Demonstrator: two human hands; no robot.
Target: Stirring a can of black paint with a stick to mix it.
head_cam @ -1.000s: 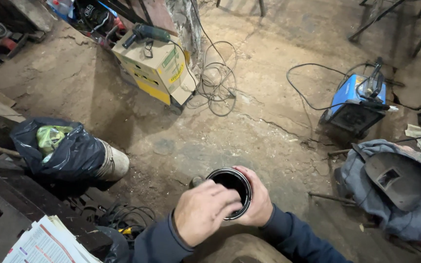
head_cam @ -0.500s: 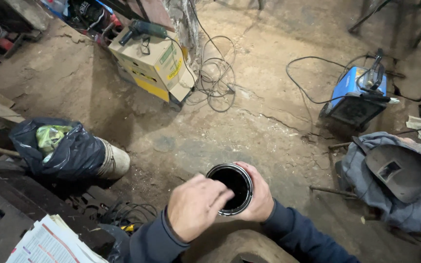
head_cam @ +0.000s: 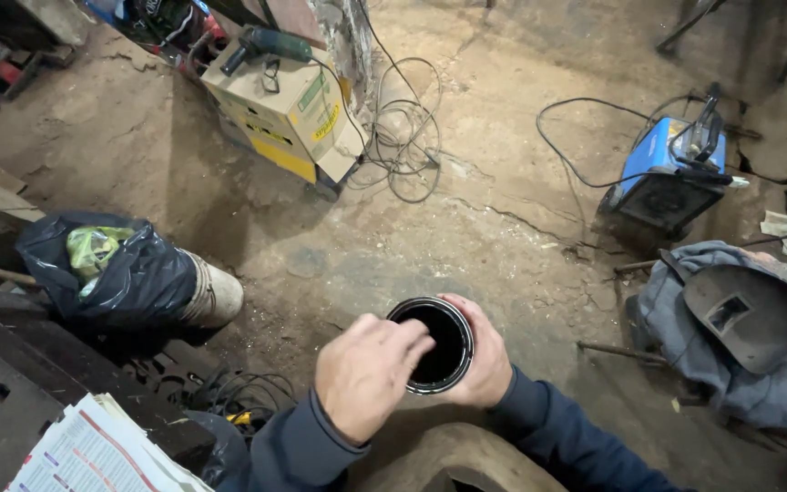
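Overhead, head view, dirt floor (head_cam: 503, 182) of a workshop. All places are given relative to the open can (head_cam: 436, 344), a round black tin with a shiny rim and a dark inside, low in the middle of the frame.

Far left of the can and below it: stack of printed papers (head_cam: 93, 451) at the bottom edge. Left of the can and somewhat above it: black bin bag (head_cam: 111, 273) with green stuff in its mouth, pulled over a pale cylinder lying on its side. Up and left of the can: yellow-and-tan cardboard box (head_cam: 289, 114), a green power drill (head_cam: 266, 41) lying on its top. Just right of the box: loose coil of dark cable (head_cam: 403, 137).

Left hand (head_cam: 366, 374): touching the can's left rim, fingers (head_cam: 409, 344) together, curled over the edge and partly covering the opening. Right hand (head_cam: 485, 360): wrapped round the can's right wall, fingers clamped on it; the can is held up off the floor. Both sleeves dark blue.

Up and right of the can: blue welding machine (head_cam: 671, 173), cable trailing leftward. Right of the can: dark welding mask (head_cam: 740, 314) resting on a grey-blue jacket (head_cam: 758, 392).
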